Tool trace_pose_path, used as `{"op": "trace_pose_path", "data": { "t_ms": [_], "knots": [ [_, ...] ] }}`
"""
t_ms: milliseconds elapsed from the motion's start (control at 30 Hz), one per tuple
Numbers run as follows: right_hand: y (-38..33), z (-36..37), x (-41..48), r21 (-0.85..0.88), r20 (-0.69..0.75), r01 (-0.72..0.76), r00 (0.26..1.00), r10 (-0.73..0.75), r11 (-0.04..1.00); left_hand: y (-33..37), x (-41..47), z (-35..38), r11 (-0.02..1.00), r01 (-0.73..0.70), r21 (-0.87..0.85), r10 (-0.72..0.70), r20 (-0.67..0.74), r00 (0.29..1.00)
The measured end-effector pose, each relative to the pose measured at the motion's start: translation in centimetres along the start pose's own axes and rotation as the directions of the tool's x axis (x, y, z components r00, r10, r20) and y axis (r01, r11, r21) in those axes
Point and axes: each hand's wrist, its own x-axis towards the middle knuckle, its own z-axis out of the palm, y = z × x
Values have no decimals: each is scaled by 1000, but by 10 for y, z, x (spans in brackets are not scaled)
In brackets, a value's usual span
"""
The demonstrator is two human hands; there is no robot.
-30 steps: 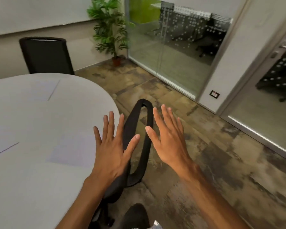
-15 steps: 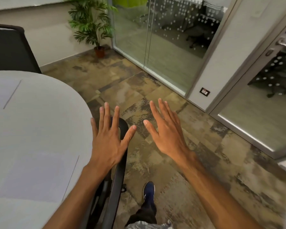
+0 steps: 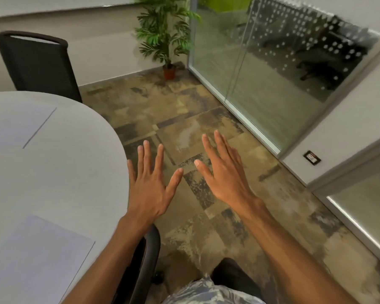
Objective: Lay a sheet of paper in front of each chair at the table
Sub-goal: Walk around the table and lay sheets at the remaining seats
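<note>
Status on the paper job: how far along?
Done: one paper sheet lies before the near chair, a second sheet by the far chair, both flat on the table. In hand: nothing; left hand and right hand are open and empty. Left: the rest of the table is out of view, so other seats cannot be checked.

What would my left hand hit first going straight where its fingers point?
Way looks free: left hand points over open floor, beside the table, roughly toward the potted plant; depth unclear.
</note>
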Motion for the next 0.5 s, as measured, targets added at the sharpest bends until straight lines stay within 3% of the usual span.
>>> {"op": "trace_pose_path", "data": {
  "t_ms": [500],
  "knots": [
    [69, 23, 306, 47, 91, 291, 951, -294, 956, -5, 248, 34, 959, 276, 59, -266, -140, 954]
  ]
}}
